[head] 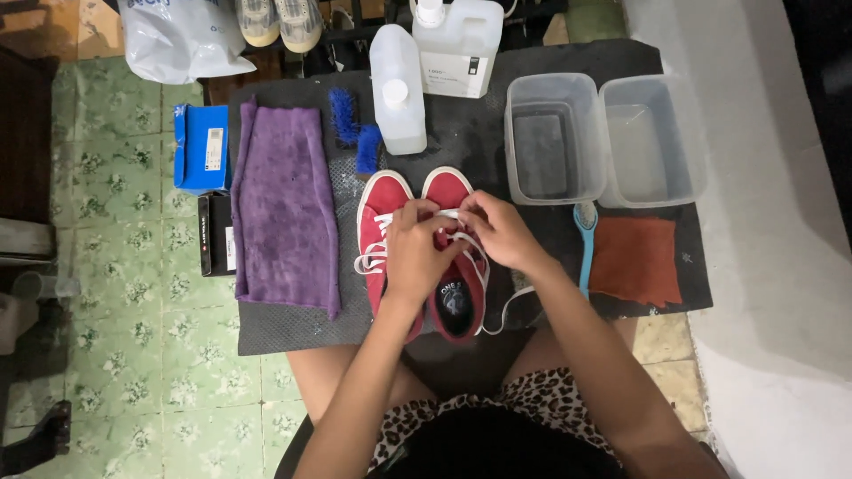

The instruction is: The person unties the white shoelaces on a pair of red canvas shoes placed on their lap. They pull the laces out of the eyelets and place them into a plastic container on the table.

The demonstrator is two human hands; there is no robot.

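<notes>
Gripping white laces (459, 215): left hand (417, 253), right hand (499, 232) | dark mat (284, 333) | green tiled floor (133, 355)

Red shoes (417, 191), white laces (373, 262); purple towel (284, 208); orange cloth (635, 260); blue brushes (355, 131).

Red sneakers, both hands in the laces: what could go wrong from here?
1. The loose white lace trails off the right sneaker toward the mat edge; it could snag under the right hand or forearm.
2. The two clear tubs appear to hold liquid close behind that hand; a sharp tug could bump them.
3. The left hand hides the lacing, so a missed eyelet is possible.
</notes>
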